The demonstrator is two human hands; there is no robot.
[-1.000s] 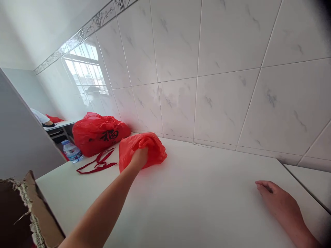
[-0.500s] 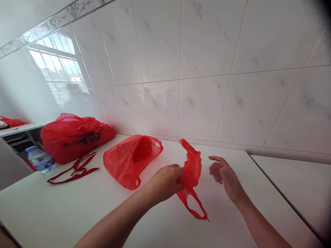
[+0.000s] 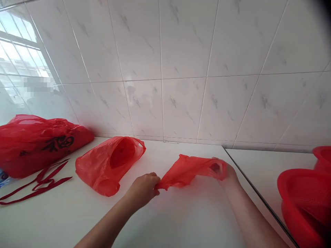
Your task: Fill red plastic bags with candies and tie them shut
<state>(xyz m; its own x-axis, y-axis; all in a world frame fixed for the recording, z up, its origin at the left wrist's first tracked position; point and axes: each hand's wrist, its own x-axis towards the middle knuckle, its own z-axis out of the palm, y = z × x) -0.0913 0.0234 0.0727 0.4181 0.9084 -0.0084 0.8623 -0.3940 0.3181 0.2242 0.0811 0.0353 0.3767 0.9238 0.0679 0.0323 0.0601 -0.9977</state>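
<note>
A thin red plastic bag point(image 3: 190, 168) is stretched sideways between my two hands, just over the white countertop. My left hand point(image 3: 146, 186) is closed on its gathered left end. At the other end my right hand point(image 3: 227, 172) grips the bag near its handle loop; part of the fingers is hidden behind the plastic. To the left of my left hand a second red plastic bag point(image 3: 97, 167) lies on its side, its mouth gaping toward the right.
A full red bag with a black character point(image 3: 49, 141) rests at the far left, beside dark red straps point(image 3: 43, 182). Red plastic baskets point(image 3: 294, 193) stand at the right, past a dark seam point(image 3: 253, 184) in the white countertop point(image 3: 144, 220). A tiled wall point(image 3: 181, 110) rises behind.
My right hand, apart from the bag before, now grips its right end. The bag has gone from hanging bunched to stretched sideways. The view has turned right, bringing the red baskets into sight.
</note>
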